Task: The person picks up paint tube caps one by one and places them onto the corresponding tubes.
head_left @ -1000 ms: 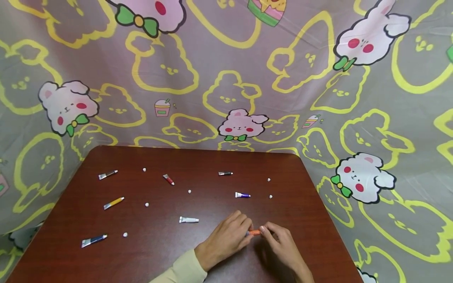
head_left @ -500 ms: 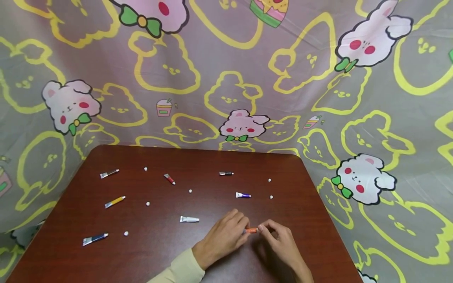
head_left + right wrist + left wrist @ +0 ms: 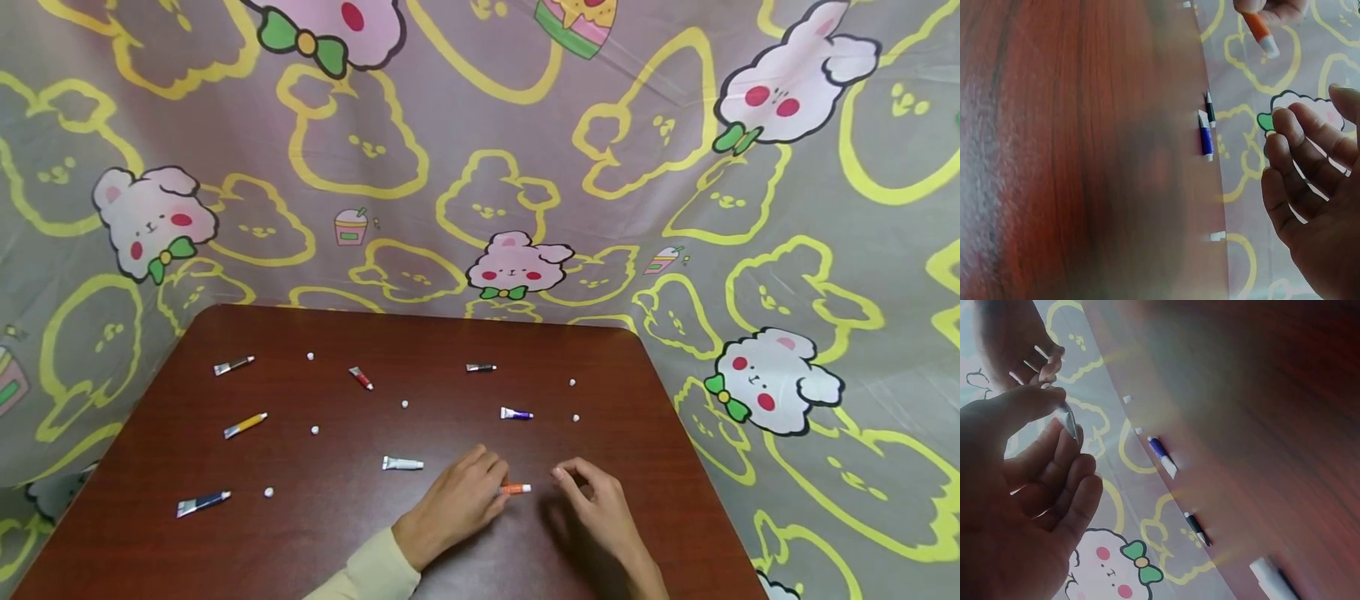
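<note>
Orange tube (image 3: 515, 489) pinched by left fingers (image 3: 491, 490); right fingers (image 3: 564, 475) apart.

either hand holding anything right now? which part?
The left hand pinches the orange paint tube by its tail end; the white-capped end sticks out free. The right hand holds nothing, its fingers loosely curled beside the tube.

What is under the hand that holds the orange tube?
The left hand pinches the orange tube just above the brown table. Only bare tabletop shows around it; the hand hides whatever lies directly beneath.
</note>
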Demonstrator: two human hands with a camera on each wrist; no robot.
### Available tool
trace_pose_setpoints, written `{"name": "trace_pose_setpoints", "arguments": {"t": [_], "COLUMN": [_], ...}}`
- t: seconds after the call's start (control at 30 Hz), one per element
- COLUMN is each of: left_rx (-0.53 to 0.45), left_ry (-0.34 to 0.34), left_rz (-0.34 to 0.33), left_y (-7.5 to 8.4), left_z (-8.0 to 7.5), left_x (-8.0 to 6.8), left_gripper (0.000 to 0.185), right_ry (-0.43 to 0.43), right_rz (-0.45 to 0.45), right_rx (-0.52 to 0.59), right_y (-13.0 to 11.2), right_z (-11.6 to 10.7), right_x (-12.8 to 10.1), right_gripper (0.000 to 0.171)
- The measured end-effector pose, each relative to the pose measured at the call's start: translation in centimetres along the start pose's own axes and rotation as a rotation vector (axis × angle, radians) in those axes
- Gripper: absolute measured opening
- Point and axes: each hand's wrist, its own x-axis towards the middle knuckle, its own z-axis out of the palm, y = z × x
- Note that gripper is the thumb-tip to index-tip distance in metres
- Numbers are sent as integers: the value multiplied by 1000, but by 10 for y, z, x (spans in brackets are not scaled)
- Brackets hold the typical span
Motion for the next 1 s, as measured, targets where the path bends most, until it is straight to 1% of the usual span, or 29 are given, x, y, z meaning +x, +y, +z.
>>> {"name": "trace_pose_setpoints", "arguments": {"t": [0.17, 0.4, 0.47, 0.6, 0.8, 1.0], "left_rx": [18, 29, 41, 64, 58, 68], "left_ry": [-50, -100, -109, -131, -155, -140], "left_rz": [-22, -69, -72, -86, -126, -134], "left_y": [-7, -17, -19, -25, -29, -34], "left_z": [-4, -6, -5, -4, -5, -6], "left_x": [-8, -19, -22, -29, -36, -42], "left_gripper": [30, 27, 26, 25, 25, 26], "right_ry": [17, 35, 41, 52, 68, 77], "right_rz": [-37, 21, 35, 29, -21, -22], "right_rx": [-57, -73, -78, -89, -122, -154], "right_y": [7, 18, 20, 24, 34, 39], "right_z": [0, -2, -4, -8, -12, -16], "right_x": [4, 13, 15, 20, 25, 33], "right_gripper": [4, 4, 4, 6, 7, 6]}}
